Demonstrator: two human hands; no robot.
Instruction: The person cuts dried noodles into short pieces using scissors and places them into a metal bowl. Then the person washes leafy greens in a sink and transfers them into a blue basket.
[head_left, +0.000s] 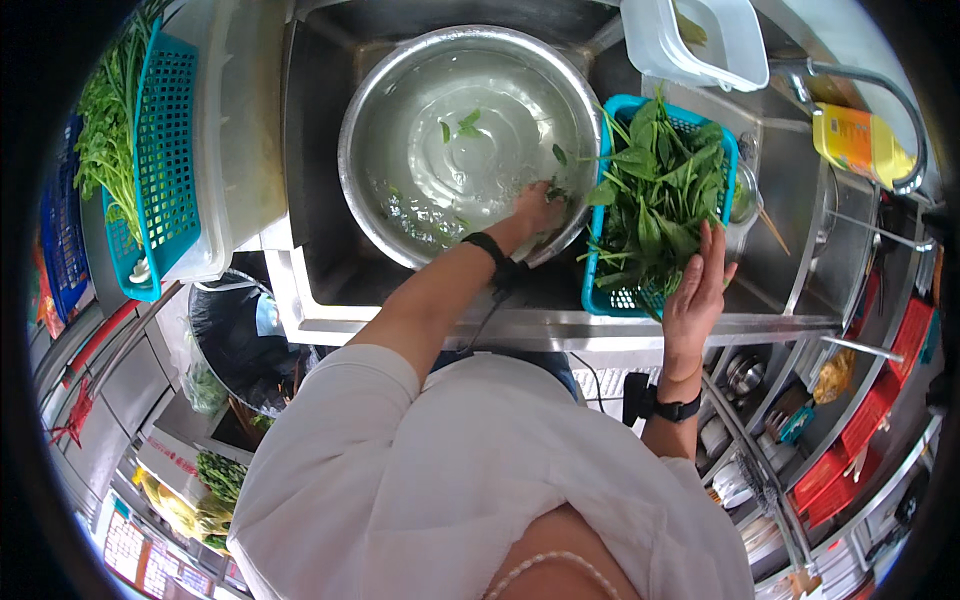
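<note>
A wide metal basin (480, 67) of water stands in the stainless-steel sink before me. My left hand (538, 211) reaches into the water at the basin's near right side. Dark leaf scraps (555, 192) show by its fingertips, which are partly hidden. Loose green leaves (469, 124) float farther back, and more bits lie near the left wall. Beside the basin, a turquoise plastic basket (592, 292) is heaped with leafy greens (652, 195). Flat and nearly straight, my right hand (699, 289) rests against the greens at the basket's near right corner.
A white plastic tub (694, 45) stands behind the basket. At right are a curved faucet (911, 105) and a yellow bottle (862, 146). Leftward, another turquoise basket (169, 150) holds herbs (109, 150). A black-lined bin (232, 330) stands below the sink's left edge.
</note>
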